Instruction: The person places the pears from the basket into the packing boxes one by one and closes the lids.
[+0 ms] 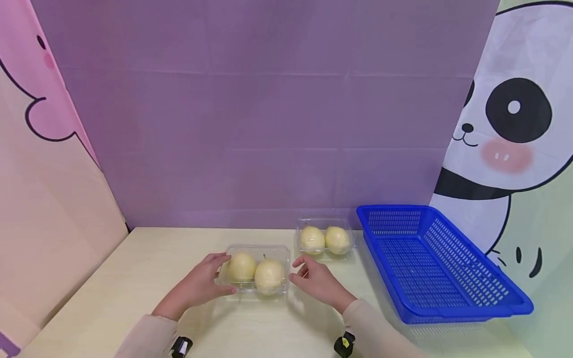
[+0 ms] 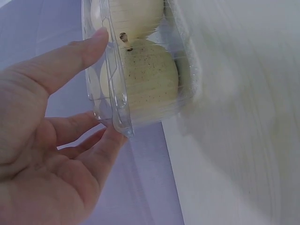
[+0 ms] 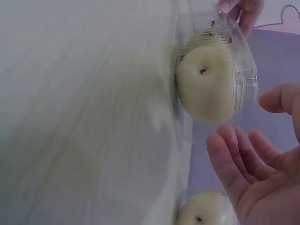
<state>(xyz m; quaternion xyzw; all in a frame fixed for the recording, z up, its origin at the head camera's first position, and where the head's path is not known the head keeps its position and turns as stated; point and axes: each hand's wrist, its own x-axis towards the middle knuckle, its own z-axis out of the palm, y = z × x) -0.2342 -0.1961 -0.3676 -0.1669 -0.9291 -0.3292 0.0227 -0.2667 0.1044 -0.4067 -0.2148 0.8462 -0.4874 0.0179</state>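
A clear plastic clamshell box (image 1: 253, 247) with two pale yellow pears, one (image 1: 241, 267) on the left and one (image 1: 270, 276) on the right, sits on the table in front of me. My left hand (image 1: 199, 283) holds its left end, thumb at the front and fingers round the back corner. In the left wrist view the thumb (image 2: 89, 49) lies against the box's rim. Beside the right end is my right hand (image 1: 320, 283), fingers loosely bent; a gap to the box shows in the right wrist view, with nothing in the hand (image 3: 267, 168).
Behind and to the right, a second clear box (image 1: 326, 222) holds two similar pears near the purple backdrop (image 1: 268, 124). A blue plastic basket (image 1: 447, 312) with perforated walls stands at the table's right side. Printed cloth panels flank both sides.
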